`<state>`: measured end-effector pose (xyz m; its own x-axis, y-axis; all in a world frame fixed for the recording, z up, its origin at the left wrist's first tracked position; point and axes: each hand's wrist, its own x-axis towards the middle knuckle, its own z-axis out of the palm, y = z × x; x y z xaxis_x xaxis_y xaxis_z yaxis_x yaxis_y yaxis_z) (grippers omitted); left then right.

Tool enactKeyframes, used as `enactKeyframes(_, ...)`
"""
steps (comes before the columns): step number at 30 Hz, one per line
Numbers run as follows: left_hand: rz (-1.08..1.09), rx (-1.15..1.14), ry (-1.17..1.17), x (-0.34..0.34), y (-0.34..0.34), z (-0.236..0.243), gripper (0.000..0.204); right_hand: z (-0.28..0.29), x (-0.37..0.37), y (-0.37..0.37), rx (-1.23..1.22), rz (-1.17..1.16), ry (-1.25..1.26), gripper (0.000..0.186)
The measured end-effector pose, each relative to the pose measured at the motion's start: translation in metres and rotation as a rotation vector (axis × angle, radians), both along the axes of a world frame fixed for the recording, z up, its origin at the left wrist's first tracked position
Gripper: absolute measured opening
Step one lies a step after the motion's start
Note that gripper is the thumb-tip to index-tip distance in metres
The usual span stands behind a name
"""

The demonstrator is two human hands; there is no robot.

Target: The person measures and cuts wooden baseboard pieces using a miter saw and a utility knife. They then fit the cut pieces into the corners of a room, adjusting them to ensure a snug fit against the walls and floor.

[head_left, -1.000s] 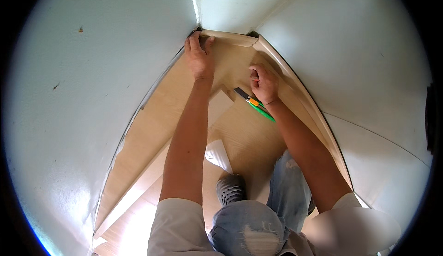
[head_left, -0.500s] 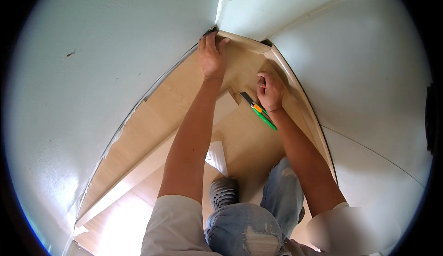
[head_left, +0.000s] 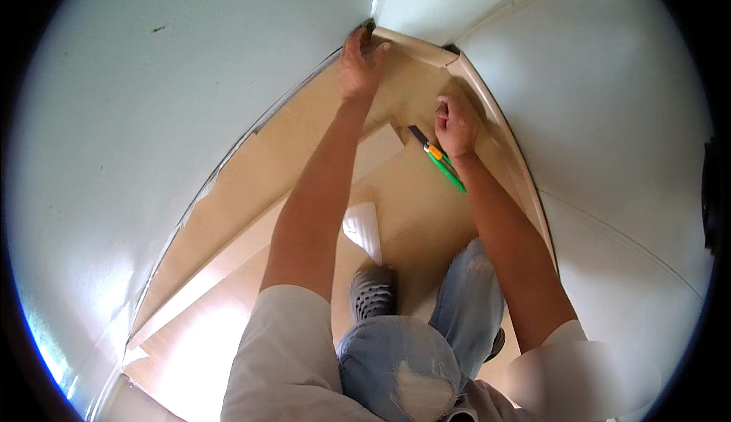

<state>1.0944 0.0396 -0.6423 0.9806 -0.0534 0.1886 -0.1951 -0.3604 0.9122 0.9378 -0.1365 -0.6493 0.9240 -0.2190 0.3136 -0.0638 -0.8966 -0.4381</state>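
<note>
At the far corner of the light wood-patterned floor, my left hand (head_left: 361,68) reaches to a dark notch beside a short pale skirting strip (head_left: 411,44), fingers bent and thumb apart; its fingertips are partly hidden. My right hand (head_left: 456,125) is curled around a small red object, too small to name, beside the right-hand skirting (head_left: 499,124). Just left of that hand lies a green-and-orange utility knife (head_left: 447,171) with a dark blade.
Pale walls (head_left: 152,117) close in on both sides and meet beyond the corner. A long pale board (head_left: 183,302) runs diagonally along the left of the floor (head_left: 289,129). A white scrap (head_left: 361,228) lies by my shoe (head_left: 373,293); my bent knee is at the bottom.
The whole view has shifted, with the corner now higher and further right in the picture. My hands stay at about the same places on the floor and skirting, and the knife has not moved.
</note>
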Motion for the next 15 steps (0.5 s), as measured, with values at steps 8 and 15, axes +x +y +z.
enactKeyframes(8, -0.223, 0.516, -0.065, -0.143, 0.18, 0.046, 0.038, 0.0, 0.004, -0.006, -0.017, -0.03, -0.025, 0.029)
enactKeyframes(15, -0.142, 0.95, 0.327, -0.237, 0.318, 0.081, 0.052, 0.002, 0.004, -0.001, -0.044, -0.031, -0.005, 0.028)
